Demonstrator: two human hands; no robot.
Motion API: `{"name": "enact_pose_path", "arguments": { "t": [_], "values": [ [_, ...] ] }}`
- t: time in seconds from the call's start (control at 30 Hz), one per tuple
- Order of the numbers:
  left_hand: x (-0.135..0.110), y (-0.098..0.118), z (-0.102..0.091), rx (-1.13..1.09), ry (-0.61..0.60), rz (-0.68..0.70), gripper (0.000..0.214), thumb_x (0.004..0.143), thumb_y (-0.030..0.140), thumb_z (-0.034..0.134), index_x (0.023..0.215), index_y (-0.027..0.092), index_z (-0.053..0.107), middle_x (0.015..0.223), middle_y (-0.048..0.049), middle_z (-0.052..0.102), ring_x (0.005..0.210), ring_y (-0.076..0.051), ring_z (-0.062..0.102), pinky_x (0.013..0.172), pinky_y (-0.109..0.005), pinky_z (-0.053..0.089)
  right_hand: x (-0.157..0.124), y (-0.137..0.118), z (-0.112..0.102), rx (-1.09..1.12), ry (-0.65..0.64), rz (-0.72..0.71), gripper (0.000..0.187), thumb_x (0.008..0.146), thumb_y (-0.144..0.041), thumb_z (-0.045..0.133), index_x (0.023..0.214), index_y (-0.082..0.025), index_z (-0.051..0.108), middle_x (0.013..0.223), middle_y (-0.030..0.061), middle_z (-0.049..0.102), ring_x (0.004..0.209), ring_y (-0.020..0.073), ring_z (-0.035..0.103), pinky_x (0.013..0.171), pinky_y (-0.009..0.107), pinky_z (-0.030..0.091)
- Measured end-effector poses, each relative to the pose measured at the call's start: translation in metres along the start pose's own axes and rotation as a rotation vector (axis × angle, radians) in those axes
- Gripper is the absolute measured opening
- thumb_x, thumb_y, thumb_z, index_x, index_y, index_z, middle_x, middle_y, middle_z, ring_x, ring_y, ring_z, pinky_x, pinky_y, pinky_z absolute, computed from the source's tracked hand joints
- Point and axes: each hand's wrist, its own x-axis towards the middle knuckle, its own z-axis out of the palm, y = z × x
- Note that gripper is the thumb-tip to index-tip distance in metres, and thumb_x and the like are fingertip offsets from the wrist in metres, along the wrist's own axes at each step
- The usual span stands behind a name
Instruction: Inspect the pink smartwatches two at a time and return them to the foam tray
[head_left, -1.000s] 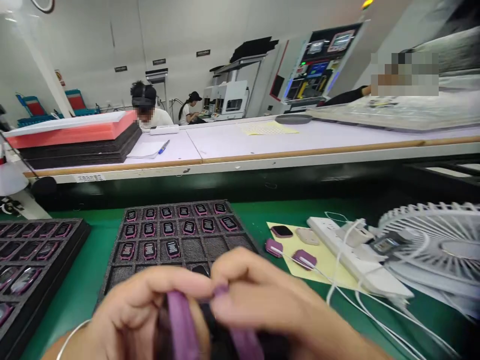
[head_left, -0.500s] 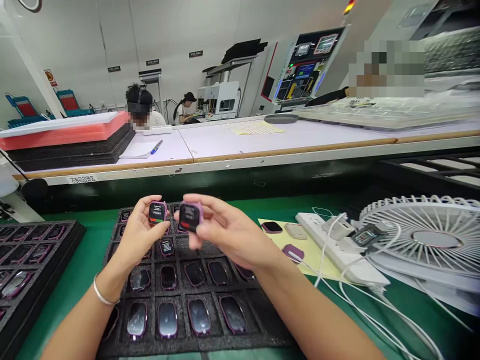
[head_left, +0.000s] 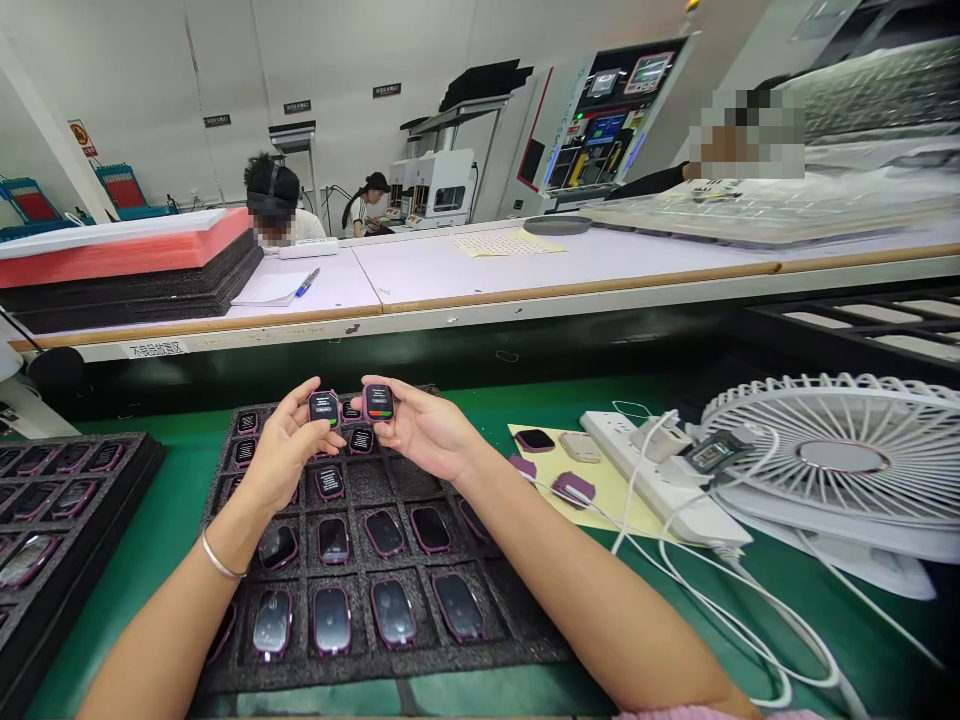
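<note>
Above the back of a black foam tray [head_left: 360, 668], my left hand [head_left: 289, 440] is closed on a purple-framed smartwatch [head_left: 324, 407] without a strap. Its lit screen shows white text and a green patch. My right hand [head_left: 427, 425] grips a second purple smartwatch [head_left: 378, 402], whose screen shows text with a red and green bar. The two watches are held side by side, screens towards me. Beneath them, more purple watches sit in the tray's compartments; some, like this watch [head_left: 329, 482], have text on screen, while the front-row ones, such as this watch [head_left: 332, 618], are dark.
Another watch tray [head_left: 97, 530] stands on the left. To the right are a yellow sheet [head_left: 622, 525] with several small devices, a white power strip [head_left: 652, 470] with cables, and a white fan [head_left: 840, 455]. A raised shelf [head_left: 450, 285] runs across behind; people sit beyond.
My right hand has drawn its watch back and turned the screen towards me, beside the left one. My left hand has shifted slightly right. The view has moved a little.
</note>
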Motion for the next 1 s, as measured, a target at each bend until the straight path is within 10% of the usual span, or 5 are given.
{"name": "enact_pose_path", "arguments": {
  "t": [1.0],
  "values": [
    [-0.001, 0.001, 0.000, -0.053, -0.030, 0.023, 0.068, 0.073, 0.026, 0.070, 0.136, 0.017, 0.049, 0.093, -0.0022, 0.065, 0.067, -0.016, 0.070, 0.064, -0.029, 0.057, -0.001, 0.011, 0.001, -0.193, -0.061, -0.143, 0.024, 0.091, -0.034, 0.063, 0.111, -0.020, 0.063, 0.092, 0.0054, 0.070, 0.064, 0.0143, 0.066, 0.061, 0.027, 0.051]
  ]
}}
